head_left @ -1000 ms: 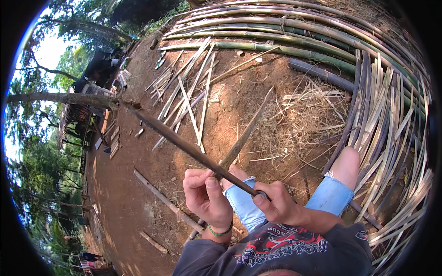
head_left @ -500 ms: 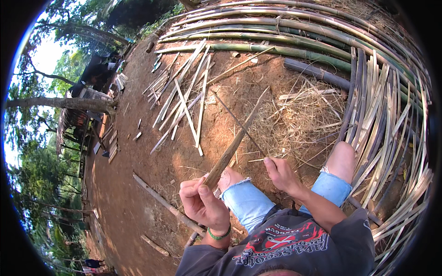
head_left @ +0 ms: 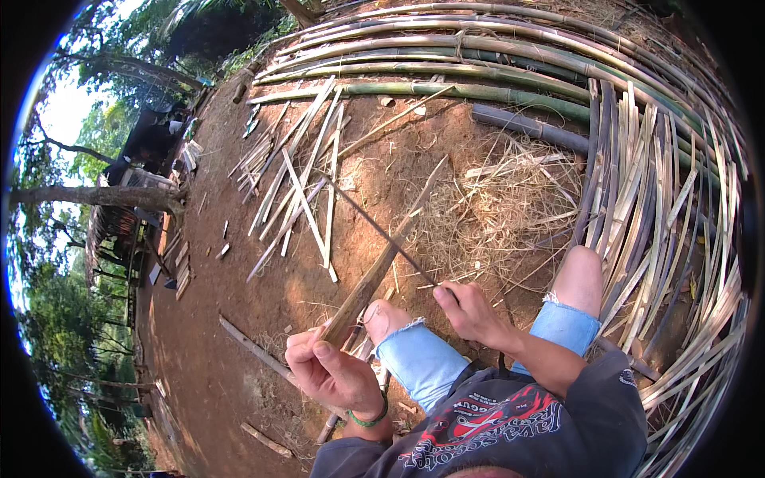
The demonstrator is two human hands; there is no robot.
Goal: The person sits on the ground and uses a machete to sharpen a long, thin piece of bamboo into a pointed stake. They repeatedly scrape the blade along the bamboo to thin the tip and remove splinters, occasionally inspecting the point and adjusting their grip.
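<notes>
"Stick point(head_left: 358, 303) first: where does it lie against the fingers?"

"Its near end sits between the thumb and bent fingers of the left hand point(head_left: 341, 378), which are pinched closed on it. The rest slants up and to the right past the fingertips, above the bare ground point(head_left: 191, 342)."

"And the right hand point(head_left: 474, 315)?"

"Its fingers are curled tight around the handle end of a knife point(head_left: 361, 209), thumb laid forward toward the blade. The hand covers most of the handle."

"How do the two meet?"

"The blade crosses the stick roughly midway, well clear of the left fingertips, tip pointing up and to the left. From this angle I can't fairly say whether blade and wood touch."

"Anything around them?"

"Pale shavings point(head_left: 518, 199) to the stick's right, split strips point(head_left: 637, 207) farther right, and bamboo poles point(head_left: 382, 89) across the top."
</notes>
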